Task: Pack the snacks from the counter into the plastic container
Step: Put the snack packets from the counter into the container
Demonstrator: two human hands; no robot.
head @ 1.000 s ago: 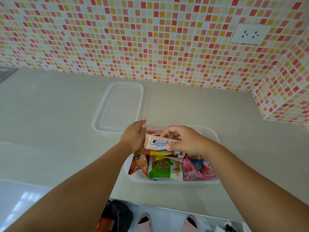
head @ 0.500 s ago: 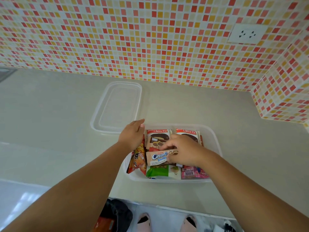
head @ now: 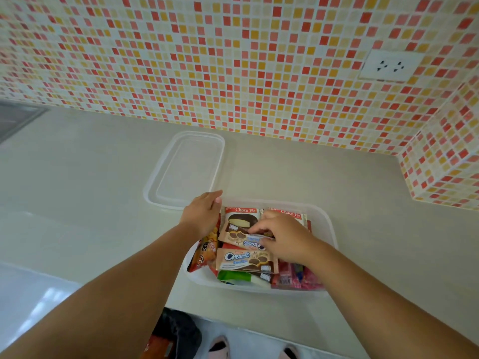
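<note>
The clear plastic container [head: 329, 230] stands near the counter's front edge, full of snack packs. Two Choco Pie packs [head: 241, 218] lie at its far side, and a Cream-O pack [head: 246, 259] lies face up in the middle. An orange snack bag [head: 207, 251] leans at the left, with a green pack [head: 239, 277] and a pink pack [head: 298, 279] at the near side. My right hand [head: 283, 237] pinches a second, upside-down Cream-O pack [head: 242, 239] just above the first. My left hand [head: 202, 216] holds the container's far left corner.
The clear lid [head: 186, 169] lies flat on the cream counter [head: 363, 203] just behind and left of the container. Mosaic tile wall runs along the back and juts out at the right, with a white socket [head: 391, 66]. Below the counter edge are a dark bag [head: 178, 332] and slippered feet.
My right hand came down from above the container with the Cream-O packs and laid one flat in the middle. It now holds the other just behind it. The left hand stayed put.
</note>
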